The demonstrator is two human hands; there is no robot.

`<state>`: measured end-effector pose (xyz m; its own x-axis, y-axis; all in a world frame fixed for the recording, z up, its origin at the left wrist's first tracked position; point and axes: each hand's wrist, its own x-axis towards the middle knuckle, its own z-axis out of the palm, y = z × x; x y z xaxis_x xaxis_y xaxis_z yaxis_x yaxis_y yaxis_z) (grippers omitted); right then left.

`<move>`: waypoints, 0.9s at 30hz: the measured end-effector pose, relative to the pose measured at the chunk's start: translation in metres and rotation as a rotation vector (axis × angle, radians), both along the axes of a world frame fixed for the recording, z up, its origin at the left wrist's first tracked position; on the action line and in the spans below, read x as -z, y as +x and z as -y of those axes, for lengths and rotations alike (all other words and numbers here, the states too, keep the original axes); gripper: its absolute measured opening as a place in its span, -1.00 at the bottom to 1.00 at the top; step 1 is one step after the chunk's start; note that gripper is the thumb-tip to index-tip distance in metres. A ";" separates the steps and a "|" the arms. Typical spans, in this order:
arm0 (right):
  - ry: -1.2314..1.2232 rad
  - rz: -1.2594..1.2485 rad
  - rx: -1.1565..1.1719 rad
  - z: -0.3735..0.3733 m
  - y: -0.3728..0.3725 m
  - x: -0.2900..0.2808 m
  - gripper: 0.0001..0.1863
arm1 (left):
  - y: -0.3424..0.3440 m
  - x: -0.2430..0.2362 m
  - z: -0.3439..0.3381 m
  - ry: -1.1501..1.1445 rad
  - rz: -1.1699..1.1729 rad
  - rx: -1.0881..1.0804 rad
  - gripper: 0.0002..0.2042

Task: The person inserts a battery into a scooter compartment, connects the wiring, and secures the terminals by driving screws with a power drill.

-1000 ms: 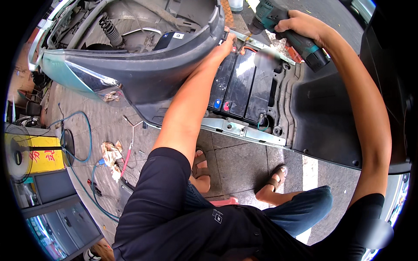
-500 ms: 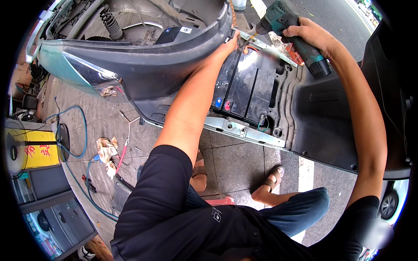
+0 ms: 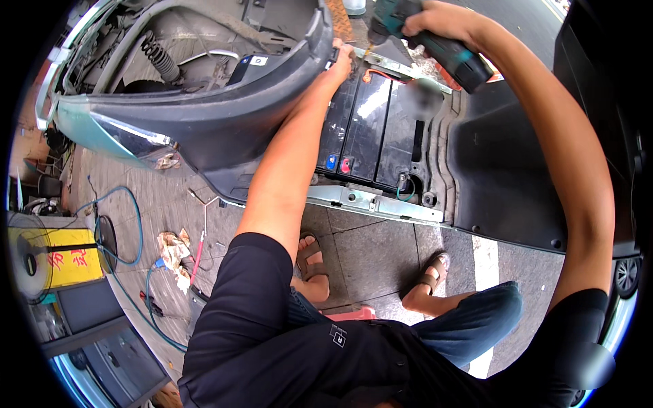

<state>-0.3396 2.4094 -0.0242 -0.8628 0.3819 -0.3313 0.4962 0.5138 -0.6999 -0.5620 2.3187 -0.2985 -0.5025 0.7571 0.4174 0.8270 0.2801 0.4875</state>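
My right hand point(image 3: 445, 20) is wrapped round the handle of a teal and black cordless drill point(image 3: 394, 15). The drill's yellowish bit points down at the far metal side rail point(image 3: 398, 66) of a scooter frame; whether the tip touches cannot be made out. My left hand point(image 3: 342, 66) grips the edge of a large dark plastic body panel point(image 3: 224, 115), just left of the bit, its fingers partly hidden. Between the rails, below both hands, sit black batteries point(image 3: 367, 129) with an orange-red cable point(image 3: 384, 73) and blue and red terminal caps along the near end.
A dark footboard point(image 3: 503, 163) extends to the right. At the left, a coil spring point(image 3: 160, 58) shows inside the bodywork. On the paving lie a blue-green hose point(image 3: 139, 231), crumpled rag or paper point(image 3: 175, 253) and a T-handled tool point(image 3: 204, 207). A fan point(image 3: 28, 262) stands by a yellow sign point(image 3: 71, 255).
The whole view has shifted, so most of the scene sits farther left. The drill appears higher and more to the left, its bit still by the far rail. Both hands keep their holds.
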 end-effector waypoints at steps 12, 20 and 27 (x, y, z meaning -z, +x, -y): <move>-0.083 0.030 -0.043 0.003 -0.021 -0.010 -0.80 | 0.051 -0.071 0.057 -0.268 -0.333 -0.034 -0.75; 0.031 0.031 -0.075 -0.003 -0.032 -0.001 -0.75 | 0.056 -0.079 0.057 -0.185 -0.269 -0.109 -0.59; 0.202 -0.020 -0.099 -0.001 -0.030 -0.009 -0.68 | 0.044 -0.071 0.052 -0.162 -0.355 -0.065 -0.64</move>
